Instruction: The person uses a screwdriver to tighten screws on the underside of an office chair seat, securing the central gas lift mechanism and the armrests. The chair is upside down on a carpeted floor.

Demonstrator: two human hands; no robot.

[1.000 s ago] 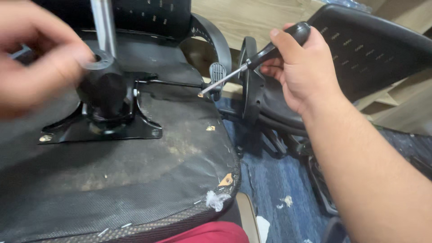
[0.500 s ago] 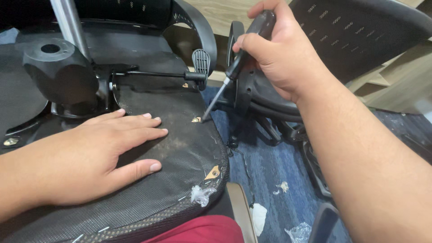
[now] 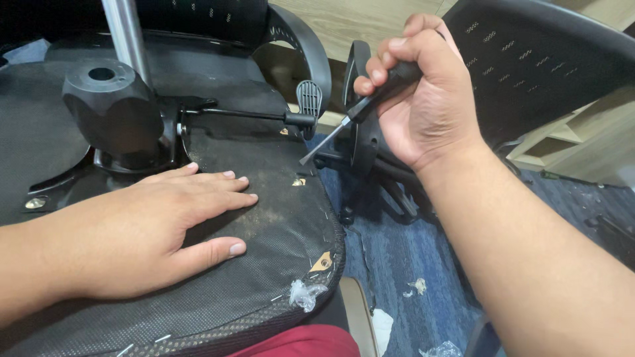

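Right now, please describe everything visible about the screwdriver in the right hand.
The screwdriver has a black handle and a thin, silvery metal shaft. The right hand wraps the handle in a fist, so most of the handle is hidden. The tool slants down to the left. Its tip hangs just above the dusty black underside of the chair seat, near a small brass-coloured fitting, without touching it.

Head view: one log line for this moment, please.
left hand flat on chair seat | right hand grips screwdriver | tip above screw hole
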